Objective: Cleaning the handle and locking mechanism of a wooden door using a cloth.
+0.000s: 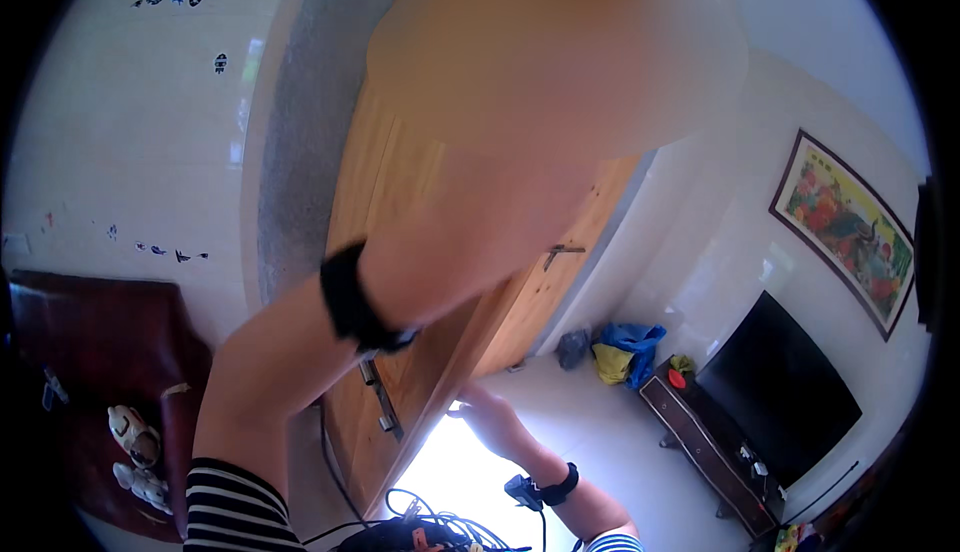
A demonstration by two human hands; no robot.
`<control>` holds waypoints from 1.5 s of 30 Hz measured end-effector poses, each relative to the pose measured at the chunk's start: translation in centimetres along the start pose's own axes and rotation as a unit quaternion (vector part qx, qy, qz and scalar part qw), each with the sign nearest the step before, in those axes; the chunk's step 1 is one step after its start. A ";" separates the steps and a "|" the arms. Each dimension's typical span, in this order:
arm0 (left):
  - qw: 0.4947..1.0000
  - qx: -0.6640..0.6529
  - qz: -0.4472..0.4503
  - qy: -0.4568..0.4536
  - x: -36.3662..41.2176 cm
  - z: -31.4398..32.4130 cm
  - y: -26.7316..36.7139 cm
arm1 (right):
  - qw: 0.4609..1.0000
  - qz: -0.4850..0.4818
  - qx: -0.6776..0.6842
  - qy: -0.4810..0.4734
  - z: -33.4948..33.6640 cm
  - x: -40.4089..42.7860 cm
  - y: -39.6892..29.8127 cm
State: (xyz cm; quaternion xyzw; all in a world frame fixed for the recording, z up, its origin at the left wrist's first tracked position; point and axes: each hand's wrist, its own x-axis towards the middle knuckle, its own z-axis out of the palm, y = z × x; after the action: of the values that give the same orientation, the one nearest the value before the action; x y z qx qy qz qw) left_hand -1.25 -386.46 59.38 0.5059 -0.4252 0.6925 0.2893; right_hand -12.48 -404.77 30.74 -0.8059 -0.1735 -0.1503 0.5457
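My left hand (472,229) is raised close to the camera, across a wooden door (382,169). A black wrist strap (349,297) circles that arm, and a blurred patch hides the fingers, so any hold is unclear. Lower down, my right hand (487,417) is at the door's long edge, with its fingertips at the wood. Glare from the bright floor washes out its fingers, and I cannot tell whether they grip. The right wrist wears a black strap with a small box (523,492). A metal door handle (382,402) shows beneath my left forearm.
Tangled black cables (442,522) hang at the bottom centre. A dark red sofa (82,327) holding plush toys (135,436) stands on the left. On the right are a television (780,387), a low cabinet (701,443) and plastic bags (630,349). Another handle (562,252) sits on wood beyond.
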 end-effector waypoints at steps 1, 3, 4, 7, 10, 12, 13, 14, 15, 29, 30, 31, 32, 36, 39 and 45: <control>0.998 -0.012 -0.026 -0.051 -1.7 -1.5 1.4 | 1.000 0.011 -0.009 0.009 -0.7 -0.3 0.0; 0.986 -0.088 -0.051 -0.135 -3.5 -3.4 2.4 | 1.000 0.020 -0.013 0.015 -0.9 -0.4 -0.9; 0.982 -0.097 -0.046 -0.155 -5.9 -4.3 3.1 | 0.997 0.073 -0.020 -0.004 -1.3 0.1 -2.0; 0.971 -0.160 -0.070 -0.166 -10.4 -6.3 4.4 | 0.996 0.071 -0.045 0.039 -2.4 0.7 -7.4; 0.951 -0.239 -0.133 -0.144 -10.7 -7.2 5.1 | 0.962 0.013 -0.205 0.181 -1.1 1.9 -16.8; 0.941 -0.272 -0.161 -0.121 -9.6 -7.9 5.9 | 0.927 -0.085 -0.338 0.136 0.7 3.4 -22.6; 0.852 -0.444 -0.231 -0.152 -8.6 -8.1 6.2 | 0.863 -0.178 -0.464 0.090 1.1 3.7 -23.8; 0.727 -0.597 -0.288 -0.176 -7.5 -8.3 6.7 | 0.862 -0.177 -0.466 0.092 1.0 3.6 -23.5; 0.620 -0.699 -0.335 -0.121 -6.3 -8.0 7.6 | 0.831 -0.187 -0.503 0.148 0.7 3.6 -22.5; 0.905 -0.312 -0.248 -0.146 -10.4 -6.3 5.3 | 0.728 -0.425 -0.377 0.383 -7.3 15.4 -33.8; 0.913 -0.286 -0.255 -0.138 -10.4 -6.0 6.0 | 0.712 -0.441 -0.404 0.368 -7.9 16.5 -35.0; 0.920 -0.255 -0.265 -0.135 -10.6 -5.9 6.5 | 0.699 -0.455 -0.426 0.352 -8.4 17.8 -36.0; 0.922 -0.249 -0.266 -0.134 -11.0 -5.9 6.4 | 0.701 -0.458 -0.421 0.349 -8.7 19.6 -37.2; 0.928 -0.240 -0.253 -0.135 -11.8 -4.9 6.4 | 0.727 -0.463 -0.427 0.274 -10.9 24.1 -40.2; 0.938 -0.224 -0.230 -0.133 -11.9 -4.9 6.3 | 0.642 -0.483 -0.533 0.264 -12.5 26.3 -39.2; 0.936 -0.238 -0.224 -0.130 -12.2 -5.2 6.3 | 0.585 -0.452 -0.612 0.280 -8.2 20.3 -31.1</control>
State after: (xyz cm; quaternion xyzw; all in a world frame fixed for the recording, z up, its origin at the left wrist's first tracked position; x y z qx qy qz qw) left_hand -4.90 -384.51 45.28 0.5896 -0.4871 0.4165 0.4915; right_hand -8.51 -399.35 68.18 -0.6853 -0.2209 -0.6665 -0.1932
